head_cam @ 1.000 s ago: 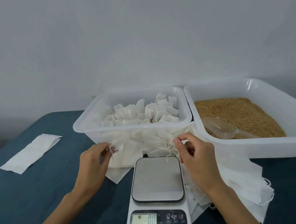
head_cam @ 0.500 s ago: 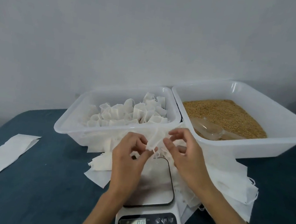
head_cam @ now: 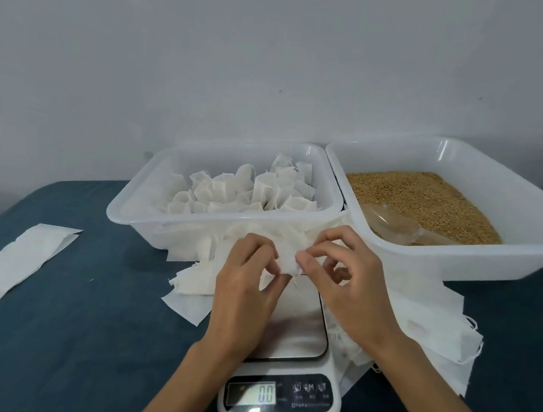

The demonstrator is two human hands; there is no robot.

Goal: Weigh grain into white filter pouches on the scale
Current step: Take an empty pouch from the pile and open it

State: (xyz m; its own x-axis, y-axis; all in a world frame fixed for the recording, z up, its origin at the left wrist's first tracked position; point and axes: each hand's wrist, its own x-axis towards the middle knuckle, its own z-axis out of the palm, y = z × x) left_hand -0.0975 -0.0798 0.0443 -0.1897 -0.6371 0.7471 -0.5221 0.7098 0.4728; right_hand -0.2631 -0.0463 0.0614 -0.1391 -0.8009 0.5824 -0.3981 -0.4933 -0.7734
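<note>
Opening step, by the look of it: left hand (head_cam: 246, 285) and right hand (head_cam: 349, 285) both pinched one empty white filter pouch (head_cam: 285, 263), held just above the scale (head_cam: 286, 373), fingertips clamped on its mouth. Display read zero. Next move likely called for spreading the mouth, then reaching for the clear scoop (head_cam: 395, 222) in the grain tub (head_cam: 496, 270). Crowded behind: loose pouches (head_cam: 194, 285), a tub of filled ones (head_cam: 146, 203). Off left, a flat white sheet (head_cam: 14, 262).

white pouches (head_cam: 247, 192), golden-brown grain (head_cam: 426, 202), dark teal tablecloth (head_cam: 73, 335), white scale (head_cam: 277, 410) with silver platform.
</note>
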